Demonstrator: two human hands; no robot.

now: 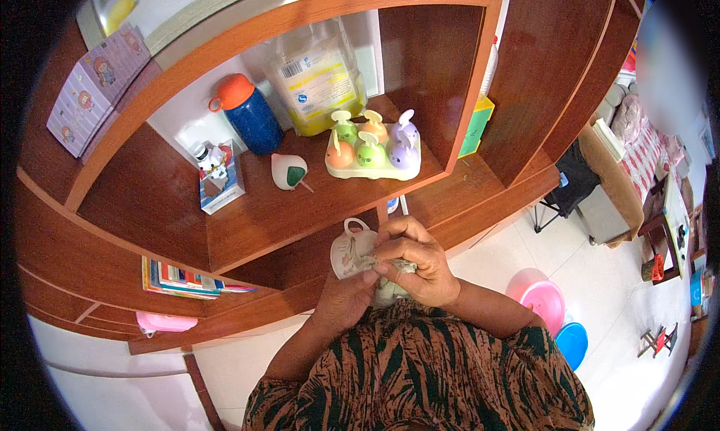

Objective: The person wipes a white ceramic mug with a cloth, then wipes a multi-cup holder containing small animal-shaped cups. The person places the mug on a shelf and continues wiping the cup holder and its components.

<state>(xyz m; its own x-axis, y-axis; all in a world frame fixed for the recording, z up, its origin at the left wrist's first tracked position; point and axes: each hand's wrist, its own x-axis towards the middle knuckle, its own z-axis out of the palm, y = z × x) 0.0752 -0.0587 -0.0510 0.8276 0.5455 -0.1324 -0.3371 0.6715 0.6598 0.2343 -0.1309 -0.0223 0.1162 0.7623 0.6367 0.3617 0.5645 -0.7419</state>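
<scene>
A white cup with a printed pattern (347,255) is held before my chest, its handle pointing up toward the shelf. My left hand (346,299) grips the cup from below. Against the cup's side, my right hand (416,259) pinches a pale greyish cloth (394,291), part of which hangs beneath the fingers. The cup's far side and some fingertips are hidden.
The wooden shelf (270,220) above my hands holds a blue bottle with an orange cap (253,119), a bag of yellow liquid (320,82), a tray of egg-shaped figures (374,169), a boxed figurine (222,192) and a small white-and-green object (289,171). Pink (543,301) and blue basins (572,344) are at right.
</scene>
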